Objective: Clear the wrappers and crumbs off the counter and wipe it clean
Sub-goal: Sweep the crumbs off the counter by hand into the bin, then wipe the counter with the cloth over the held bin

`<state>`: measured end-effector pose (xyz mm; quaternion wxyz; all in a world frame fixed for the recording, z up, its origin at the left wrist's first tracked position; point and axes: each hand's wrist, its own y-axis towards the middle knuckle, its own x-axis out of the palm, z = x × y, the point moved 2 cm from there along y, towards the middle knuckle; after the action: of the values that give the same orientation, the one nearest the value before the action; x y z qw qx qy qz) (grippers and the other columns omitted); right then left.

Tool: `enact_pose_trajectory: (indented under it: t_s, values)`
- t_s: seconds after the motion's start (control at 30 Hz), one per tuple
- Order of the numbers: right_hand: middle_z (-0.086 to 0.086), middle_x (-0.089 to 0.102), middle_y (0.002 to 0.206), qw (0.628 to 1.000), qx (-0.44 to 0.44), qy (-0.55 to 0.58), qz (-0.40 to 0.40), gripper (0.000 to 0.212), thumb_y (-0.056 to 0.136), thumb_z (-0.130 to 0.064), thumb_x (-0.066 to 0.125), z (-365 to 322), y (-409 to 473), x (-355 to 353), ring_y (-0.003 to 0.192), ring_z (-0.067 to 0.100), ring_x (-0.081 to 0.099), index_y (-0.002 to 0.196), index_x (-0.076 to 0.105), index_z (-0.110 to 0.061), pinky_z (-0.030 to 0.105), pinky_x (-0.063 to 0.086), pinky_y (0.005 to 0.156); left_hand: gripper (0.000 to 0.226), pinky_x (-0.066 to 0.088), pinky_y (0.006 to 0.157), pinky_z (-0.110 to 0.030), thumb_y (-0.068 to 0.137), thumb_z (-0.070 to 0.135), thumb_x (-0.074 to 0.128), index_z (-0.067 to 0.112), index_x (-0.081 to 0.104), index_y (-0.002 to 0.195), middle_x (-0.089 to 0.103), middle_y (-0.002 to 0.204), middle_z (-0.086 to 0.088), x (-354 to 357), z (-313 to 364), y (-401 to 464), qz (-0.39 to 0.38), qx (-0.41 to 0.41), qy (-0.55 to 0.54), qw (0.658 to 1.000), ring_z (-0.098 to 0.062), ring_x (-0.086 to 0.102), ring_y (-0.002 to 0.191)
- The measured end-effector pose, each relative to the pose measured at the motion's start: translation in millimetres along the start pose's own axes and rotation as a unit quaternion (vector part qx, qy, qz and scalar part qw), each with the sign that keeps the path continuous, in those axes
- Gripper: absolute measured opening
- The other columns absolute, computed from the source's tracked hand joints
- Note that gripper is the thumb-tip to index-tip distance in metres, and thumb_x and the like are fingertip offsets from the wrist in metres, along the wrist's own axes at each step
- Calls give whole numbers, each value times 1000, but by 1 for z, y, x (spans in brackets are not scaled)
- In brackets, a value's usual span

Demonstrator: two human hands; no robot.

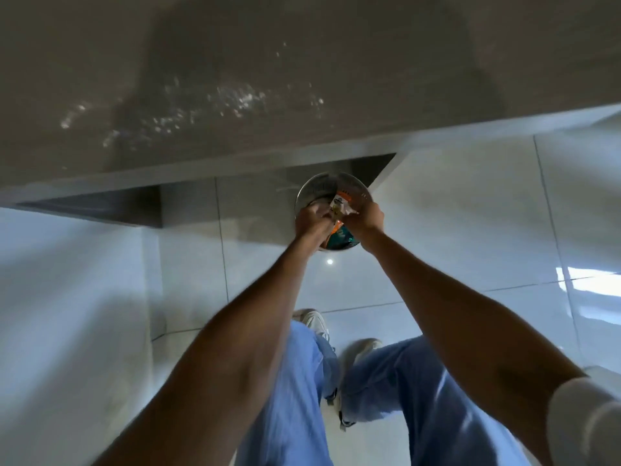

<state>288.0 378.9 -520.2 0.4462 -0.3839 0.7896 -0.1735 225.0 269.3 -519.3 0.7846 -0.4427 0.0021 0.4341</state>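
Two bare forearms reach forward and down from the bottom of the view, above blue jeans (295, 391) and two pale shoes (314, 322) standing on glossy white floor tiles (470, 203). A white sleeve (584, 415) shows at the right edge.

Both hands meet over a round shiny metal bin (321, 188) that stands on the floor just below the edge of the grey surface (302, 62). The left hand (311, 222) and the right hand (366, 216) are side by side, almost touching, and between them they hold a crumpled wrapper (340, 207) over the mouth of the bin. Fingers of both hands are curled in and pinching it, the left from the left side, the right from the right.

The wrapper is small and scrunched, white with orange patches and some dark marks that may be print; the frame is too blurred to read any word or brand. Below the hands, inside the bin, more crumpled packaging (342, 235) shows in teal and orange; how many pieces lie there cannot be told.

On the surface, a scatter of small bright specks (235, 99) runs across the middle in a loose band, too many and too blurred to count. One bin is visible, and one wrapper in the hands.
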Motion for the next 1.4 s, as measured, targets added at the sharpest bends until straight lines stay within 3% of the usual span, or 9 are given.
enact_pose_trajectory:
  t_s: [0.2, 0.4, 0.53, 0.63, 0.8, 1.03, 1.2, 1.3, 1.4]
  values:
    - [15, 69, 129, 988, -109, -105, -44, 51, 93, -10, 59, -42, -106, -77, 113, 35, 68, 142, 53, -23, 41, 62, 90, 36, 51, 104, -30, 105, 15, 54, 7, 66, 138, 69, 141, -15, -55, 31, -128, 4, 155, 120, 981, -31, 65, 131]
    - [10, 64, 139, 875, -436, -189, 96, 46, 84, 1, 54, -110, -272, -199, 139, 32, 51, 127, 65, -11, 42, 47, 108, 42, 45, 121, -43, 97, 9, 58, 4, 64, 138, 57, 152, -16, -122, 126, -306, 116, 414, 238, 871, -35, 46, 150]
    - [13, 48, 154, 810, -517, -142, 236, 44, 87, -8, 54, -164, -265, -274, 151, 32, 34, 130, 60, -9, 44, 33, 118, 51, 21, 131, -46, 105, 29, 45, 17, 44, 155, 34, 167, -12, -147, 229, -307, 183, 528, 255, 789, -26, 11, 165]
    - [15, 35, 162, 822, -467, -158, 285, 53, 90, -17, 55, -219, -214, -320, 154, 32, 25, 143, 50, -10, 48, 27, 122, 57, 18, 132, -53, 106, 37, 49, 16, 42, 159, 33, 169, -18, -148, 315, -274, 224, 485, 321, 782, -40, 20, 161]
    - [13, 22, 167, 907, -308, -138, 251, 54, 102, -26, 45, -300, -87, -373, 157, 33, 12, 153, 34, -15, 56, 23, 123, 64, 19, 131, -59, 108, 47, 36, 15, 34, 163, 24, 173, -20, -130, 419, -207, 226, 395, 388, 801, -44, 15, 162]
    - [24, 37, 151, 972, -142, -131, 131, 69, 88, -27, 62, -342, 59, -388, 137, 45, 39, 149, 34, -12, 56, 39, 110, 63, 15, 132, -58, 108, 45, 34, 16, 30, 164, 18, 174, -18, -100, 459, -142, 214, 319, 437, 813, -42, 9, 163]
    - [27, 39, 145, 980, -171, -66, 71, 75, 87, -9, 62, -352, 71, -393, 120, 46, 56, 154, 30, -13, 43, 49, 100, 63, 13, 133, -57, 109, 44, 34, 16, 29, 165, 15, 175, -18, -100, 455, -142, 211, 290, 441, 822, -43, 6, 163]
    - [25, 39, 142, 964, -244, 13, 106, 71, 89, -2, 56, -355, 35, -401, 113, 39, 58, 156, 30, -7, 39, 50, 99, 62, 15, 133, -58, 109, 45, 32, 17, 28, 165, 17, 175, -18, -113, 447, -158, 243, 283, 420, 827, -43, 8, 163]
    - [18, 44, 131, 931, -327, 113, 119, 61, 93, -13, 49, -350, -24, -401, 100, 18, 53, 153, 36, -6, 11, 47, 91, 63, 13, 133, -58, 109, 46, 30, 17, 27, 165, 18, 174, -19, -136, 430, -178, 293, 270, 394, 828, -45, 9, 162]
